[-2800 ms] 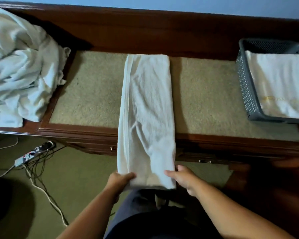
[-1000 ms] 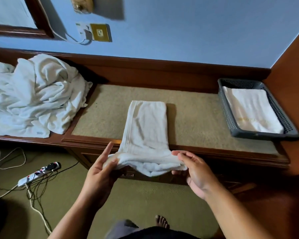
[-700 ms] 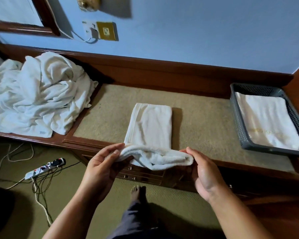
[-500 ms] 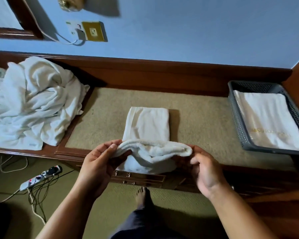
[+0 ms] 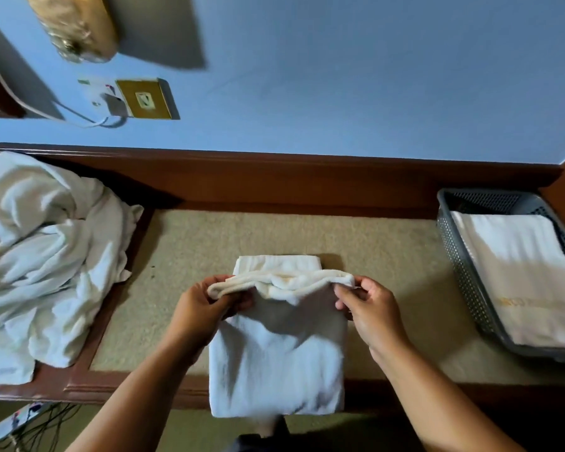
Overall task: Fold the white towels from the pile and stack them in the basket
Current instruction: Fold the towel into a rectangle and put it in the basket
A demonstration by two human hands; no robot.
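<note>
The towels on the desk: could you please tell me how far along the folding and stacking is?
Done: one folded towel lies in the grey basket. In hand: the left hand and right hand pinch a lifted end of the middle towel, doubled toward its far edge, not yet laid flat. Left: basketing it, then the crumpled pile at left.

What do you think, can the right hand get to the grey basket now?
Probably yes, but not empty: the right hand pinches the raised edge of the half-folded white towel. Only bare beige mat lies between it and the grey mesh plastic basket on its right.
</note>
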